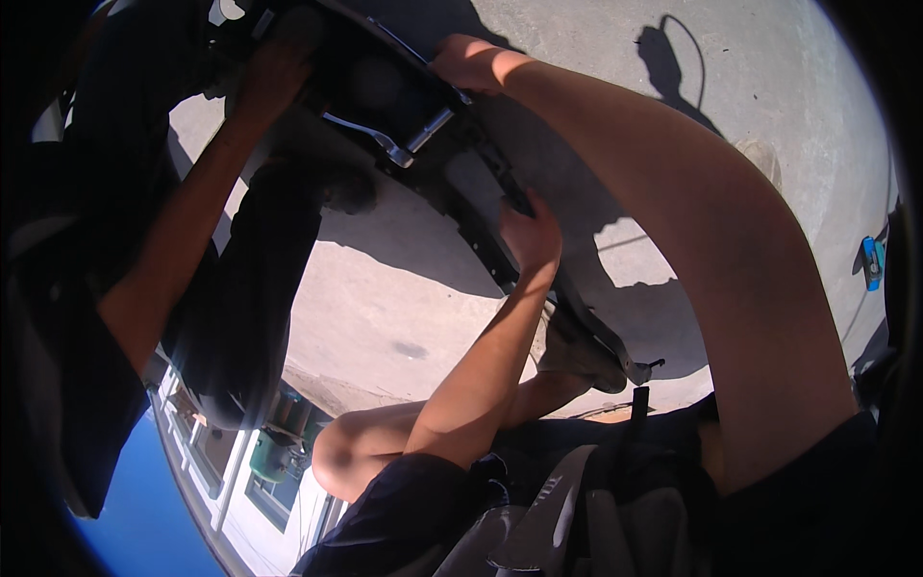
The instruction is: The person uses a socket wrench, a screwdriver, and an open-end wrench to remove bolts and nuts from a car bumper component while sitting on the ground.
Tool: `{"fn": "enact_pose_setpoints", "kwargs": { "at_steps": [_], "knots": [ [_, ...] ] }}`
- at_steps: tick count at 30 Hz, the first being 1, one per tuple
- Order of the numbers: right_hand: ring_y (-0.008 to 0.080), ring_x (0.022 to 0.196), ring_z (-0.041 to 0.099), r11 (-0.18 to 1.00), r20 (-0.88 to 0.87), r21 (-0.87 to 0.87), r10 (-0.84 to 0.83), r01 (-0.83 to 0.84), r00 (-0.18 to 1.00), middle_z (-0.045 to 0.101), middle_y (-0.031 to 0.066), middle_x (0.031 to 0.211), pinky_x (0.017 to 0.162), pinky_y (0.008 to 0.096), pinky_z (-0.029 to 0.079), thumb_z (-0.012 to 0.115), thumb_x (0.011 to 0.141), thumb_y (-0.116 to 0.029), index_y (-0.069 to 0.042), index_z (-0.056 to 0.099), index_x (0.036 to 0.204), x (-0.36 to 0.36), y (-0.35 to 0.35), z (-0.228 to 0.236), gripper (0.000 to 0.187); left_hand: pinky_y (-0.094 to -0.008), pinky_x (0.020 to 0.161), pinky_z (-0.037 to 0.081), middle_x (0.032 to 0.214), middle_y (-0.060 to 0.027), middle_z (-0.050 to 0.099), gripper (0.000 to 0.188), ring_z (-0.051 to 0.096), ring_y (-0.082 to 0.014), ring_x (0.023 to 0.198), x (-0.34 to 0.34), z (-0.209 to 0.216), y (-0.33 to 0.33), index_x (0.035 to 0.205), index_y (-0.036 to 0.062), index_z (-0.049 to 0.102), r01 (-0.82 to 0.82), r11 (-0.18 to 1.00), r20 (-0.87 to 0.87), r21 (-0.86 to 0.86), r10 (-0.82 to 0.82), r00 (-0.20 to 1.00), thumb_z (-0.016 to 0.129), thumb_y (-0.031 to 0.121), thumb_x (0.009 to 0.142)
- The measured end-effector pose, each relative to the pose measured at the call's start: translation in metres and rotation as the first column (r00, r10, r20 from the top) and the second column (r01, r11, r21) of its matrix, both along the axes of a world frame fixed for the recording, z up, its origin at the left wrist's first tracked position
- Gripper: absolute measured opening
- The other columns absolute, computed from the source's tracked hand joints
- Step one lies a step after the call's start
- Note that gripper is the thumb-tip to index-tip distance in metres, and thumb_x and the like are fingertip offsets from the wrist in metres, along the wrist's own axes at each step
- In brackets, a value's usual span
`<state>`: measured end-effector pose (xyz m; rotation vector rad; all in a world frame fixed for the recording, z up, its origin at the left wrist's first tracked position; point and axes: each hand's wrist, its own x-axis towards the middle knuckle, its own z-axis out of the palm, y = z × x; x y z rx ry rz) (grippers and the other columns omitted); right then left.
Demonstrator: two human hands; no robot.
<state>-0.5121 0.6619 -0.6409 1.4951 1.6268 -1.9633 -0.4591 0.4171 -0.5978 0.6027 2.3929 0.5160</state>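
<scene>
A long dark, curved panel, like a car bumper or fender [486,255], stretches from the top of the view down toward my foot. My left hand [532,234] is closed around its slotted edge strip. My right hand [469,63] grips the panel's far rim near the top, its fingertips partly hidden. Between my hands and a co-worker's, a chrome ratchet with an extension [399,152] lies on the panel. The co-worker's hand [279,72] reaches onto the dark upper part from the left, its fingers lost in shadow.
A co-worker in dark clothes [240,317] crouches close on the left. My bent knee [341,457] and shoe [586,361] are below the panel. A blue object [872,263] sits on the concrete [577,24] at far right. A white building [288,519] stands at lower left.
</scene>
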Motion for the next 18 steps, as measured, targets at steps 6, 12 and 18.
{"fn": "enact_pose_setpoints", "kwargs": {
  "at_steps": [6,12,18],
  "knots": [
    [0.0218,0.067,0.056,0.997,0.018,-0.008,0.082,-0.082,0.996,0.063,0.0066,0.084,0.056,0.0387,0.047,0.053,0.091,-0.036,-0.019,0.062,0.121,-0.002,-0.003,-0.028,0.036,-0.0478,0.073,0.049,0.086,-0.0298,0.062,0.029,0.061,-0.0469,0.085,0.002,0.000,0.000,0.093,-0.0062,0.056,0.070,0.994,-0.087,-0.083,-0.078,0.993,0.055,0.023,0.092],
    [0.0275,0.080,0.063,0.997,0.039,-0.042,0.072,-0.070,0.997,0.066,0.0109,0.091,0.063,0.0424,0.051,0.050,0.093,-0.032,-0.015,0.064,0.119,-0.001,0.000,0.004,0.034,-0.0482,0.076,0.048,0.089,-0.0317,0.061,0.033,0.060,-0.0468,0.088,-0.001,-0.006,-0.007,0.099,-0.0085,0.056,0.080,0.995,-0.096,-0.063,-0.086,0.992,0.053,0.024,0.093],
    [0.0366,0.103,0.063,0.963,-0.075,0.267,0.056,-0.034,0.996,0.066,0.0209,0.108,0.088,0.0429,0.049,0.047,0.091,-0.024,-0.002,0.067,0.110,-0.003,-0.013,-0.013,0.035,-0.0504,0.083,0.043,0.098,-0.0309,0.055,0.031,0.054,-0.0486,0.096,-0.001,0.001,-0.003,0.099,-0.0093,0.052,0.051,0.995,0.009,-0.084,-0.050,0.999,0.053,0.022,0.093]
  ]
}}
